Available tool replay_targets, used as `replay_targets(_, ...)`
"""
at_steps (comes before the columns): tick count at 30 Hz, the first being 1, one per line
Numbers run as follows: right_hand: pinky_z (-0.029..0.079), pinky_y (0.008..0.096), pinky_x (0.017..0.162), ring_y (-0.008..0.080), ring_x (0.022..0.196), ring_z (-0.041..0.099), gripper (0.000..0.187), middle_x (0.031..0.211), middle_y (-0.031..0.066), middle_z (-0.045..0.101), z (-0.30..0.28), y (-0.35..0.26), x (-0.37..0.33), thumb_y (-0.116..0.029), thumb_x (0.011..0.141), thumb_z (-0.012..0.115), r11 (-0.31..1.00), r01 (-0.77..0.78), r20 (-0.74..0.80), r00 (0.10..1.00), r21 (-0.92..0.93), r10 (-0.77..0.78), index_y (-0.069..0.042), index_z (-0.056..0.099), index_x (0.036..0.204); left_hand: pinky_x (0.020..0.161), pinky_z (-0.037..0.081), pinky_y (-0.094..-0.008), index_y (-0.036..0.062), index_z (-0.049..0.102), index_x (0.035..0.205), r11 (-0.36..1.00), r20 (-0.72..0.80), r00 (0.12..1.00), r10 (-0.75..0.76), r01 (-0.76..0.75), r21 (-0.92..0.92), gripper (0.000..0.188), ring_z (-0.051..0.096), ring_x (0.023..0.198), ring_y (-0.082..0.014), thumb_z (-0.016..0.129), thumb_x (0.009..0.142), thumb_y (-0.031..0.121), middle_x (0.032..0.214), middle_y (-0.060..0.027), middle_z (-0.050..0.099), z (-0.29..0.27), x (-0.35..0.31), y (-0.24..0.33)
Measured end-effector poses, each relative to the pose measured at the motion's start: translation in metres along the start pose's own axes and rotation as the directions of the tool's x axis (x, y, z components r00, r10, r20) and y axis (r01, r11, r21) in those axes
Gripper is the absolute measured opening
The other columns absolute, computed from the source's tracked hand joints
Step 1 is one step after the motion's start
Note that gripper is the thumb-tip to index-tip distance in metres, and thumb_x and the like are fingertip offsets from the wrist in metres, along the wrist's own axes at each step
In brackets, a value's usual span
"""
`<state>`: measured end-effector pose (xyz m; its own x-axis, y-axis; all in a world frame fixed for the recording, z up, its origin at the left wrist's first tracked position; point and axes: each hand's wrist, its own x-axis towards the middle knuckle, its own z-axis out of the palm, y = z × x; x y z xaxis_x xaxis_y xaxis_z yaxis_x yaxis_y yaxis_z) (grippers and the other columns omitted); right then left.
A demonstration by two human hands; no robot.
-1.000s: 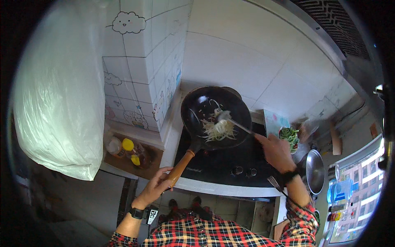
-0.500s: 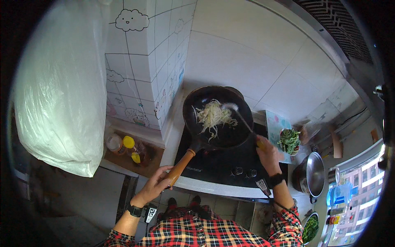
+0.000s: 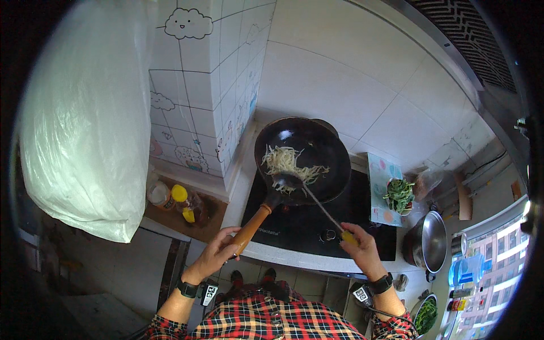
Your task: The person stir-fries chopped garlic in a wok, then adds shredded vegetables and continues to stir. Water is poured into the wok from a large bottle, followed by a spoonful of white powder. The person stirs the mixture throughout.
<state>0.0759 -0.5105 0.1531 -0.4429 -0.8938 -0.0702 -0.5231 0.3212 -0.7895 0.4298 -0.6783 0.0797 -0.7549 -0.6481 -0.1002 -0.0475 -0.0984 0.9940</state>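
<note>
1. Black glass cooktop [image 3: 362, 207]: used as support for the wok.
2. Round black wok [image 3: 323, 141], brown wooden handle [image 3: 251, 231]: apparently steadied by left hand [image 3: 218, 252], fingers wrapped, forearm angled inward.
3. Yellow-gripped metal ladle [image 3: 289, 181]: clasped by right hand's [image 3: 364, 254] curled fingers, slanted so the shreds are reached.
4. Thin pale vegetable shreds [image 3: 283, 158]: heaped inside wok.

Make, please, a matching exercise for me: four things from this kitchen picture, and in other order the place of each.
Things:
1. Wooden handle
2. Pale shreds
3. Ladle
4. Large plastic bag

Places:
A. at the picture's far left
B. held by the fingers of the right hand
C. held by the fingers of the left hand
D. lying in the wok

Pairs: 1-C, 2-D, 3-B, 4-A
</note>
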Motion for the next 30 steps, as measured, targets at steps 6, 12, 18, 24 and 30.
replay_targets(6,0.054,0.0388,0.079,0.0381,0.096,0.067,0.042,0.106,0.0206,0.069,0.024,0.019,0.054,-0.002,0.080,0.067,0.919,0.245,-0.235,0.916,-0.309,-0.324,-0.007,0.061,0.122,0.079,0.052,-0.0285,0.0065,0.038,0.142,0.997,0.013,1.000,-0.029,0.029,-0.068,0.045,0.059,0.087,-0.0134,0.051,0.100,0.019,0.103,-0.0098,0.060,0.000,-0.001,0.001)
replay_targets(12,0.053,0.0419,0.079,0.0396,0.095,0.066,0.042,0.101,0.0196,0.069,0.022,0.030,0.146,-0.009,0.081,0.067,0.947,0.169,-0.338,0.905,-0.272,-0.258,-0.013,0.061,0.123,0.079,0.054,-0.0289,0.0071,0.038,0.142,0.999,0.029,0.999,0.014,-0.012,-0.047,0.045,0.060,0.088,-0.0139,0.052,0.100,0.018,0.107,-0.0108,0.059,-0.001,0.000,-0.001)
replay_targets(18,0.054,0.0460,0.074,0.0378,0.090,0.066,0.043,0.097,0.0157,0.069,0.017,0.002,0.124,-0.012,0.083,0.065,0.794,0.400,0.023,0.898,-0.459,-0.439,-0.019,0.061,0.125,0.080,0.051,-0.0323,0.0067,0.039,0.141,0.997,-0.006,0.999,-0.035,0.034,-0.071,0.049,0.061,0.084,-0.0157,0.053,0.098,0.024,0.100,-0.0108,0.063,0.002,0.000,0.001)
replay_targets(24,0.052,0.0409,0.058,0.0286,0.070,0.064,0.052,0.081,0.0079,0.057,-0.054,-0.022,0.051,-0.003,0.075,0.063,0.353,0.306,0.111,0.871,-0.884,-0.478,-0.021,0.063,0.124,0.080,0.052,-0.0296,0.0063,0.038,0.142,0.999,0.015,1.000,-0.016,0.016,-0.030,0.047,0.061,0.085,-0.0146,0.052,0.099,0.020,0.102,-0.0098,0.059,-0.001,0.000,0.000)
replay_targets(30,0.051,0.0406,0.056,0.0291,0.071,0.065,0.053,0.082,0.0085,0.057,-0.028,-0.025,0.077,-0.002,0.077,0.061,0.436,0.281,0.043,0.876,-0.855,-0.480,-0.022,0.061,0.126,0.080,0.052,-0.0300,0.0072,0.038,0.142,0.999,0.016,1.000,0.008,-0.007,-0.049,0.047,0.061,0.086,-0.0148,0.052,0.100,0.022,0.101,-0.0100,0.060,-0.001,-0.001,0.001)
